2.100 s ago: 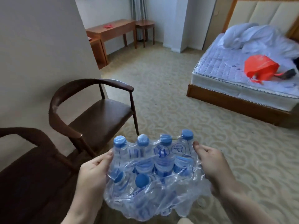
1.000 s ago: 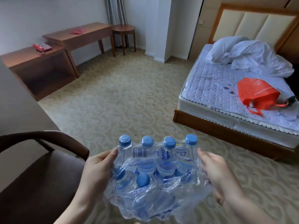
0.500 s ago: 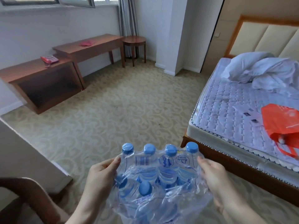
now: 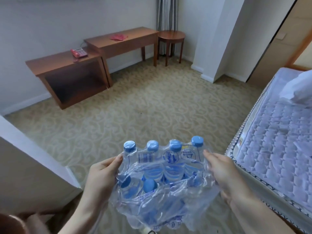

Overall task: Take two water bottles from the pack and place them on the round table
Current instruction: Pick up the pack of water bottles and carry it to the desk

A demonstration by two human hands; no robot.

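A pack of water bottles (image 4: 162, 183) with blue caps, wrapped in crinkled clear plastic, is held in front of me above the carpet. My left hand (image 4: 101, 176) grips its left side and my right hand (image 4: 222, 173) grips its right side. Several caps stick up along the far edge, and more bottles lie under the torn wrap nearer to me. The small round wooden table (image 4: 171, 37) stands far across the room in the corner beside the curtain, with nothing on its top.
A wooden desk (image 4: 125, 40) with a pink item and a lower cabinet (image 4: 67, 65) with a red telephone (image 4: 78, 52) line the left wall. A bed (image 4: 276, 142) fills the right side. A wall corner (image 4: 25, 157) juts in at left. Patterned carpet lies between.
The view has moved forward and turned left: the chairs have dropped out of sight, the bed has slid right, and the round table is nearer. Both hands still hold the pack the same way.
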